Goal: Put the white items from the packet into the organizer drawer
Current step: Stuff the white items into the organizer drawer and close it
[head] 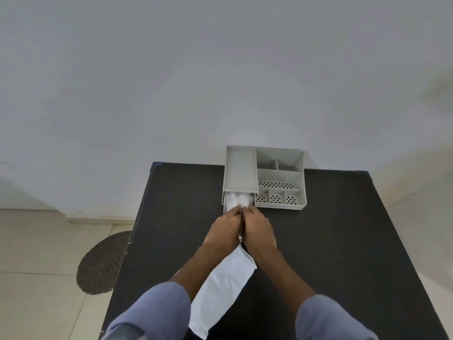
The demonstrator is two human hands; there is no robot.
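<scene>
At drawer (pixel 226 204): both hands (pixel 241 225) w/ white items (pixel 239 200); no writing legible.

Both hands (pixel 242 224) at open drawer (pixel 226 204), fingers touching white items (pixel 239 200); packet (pixel 223 288) beneath forearms.

Ahead of your grip: the drawer (pixel 239 202) is standing open, already holding white items (pixel 239 200), with the organizer (pixel 279 177) top overhanging its rear half.
Right of your grip: the organizer's compartments are walling that side.
Behind your grip: the packet (pixel 223 285) is lying between your forearms.
Either side: bare table (pixel 343 241) is leaving you free passage.
</scene>
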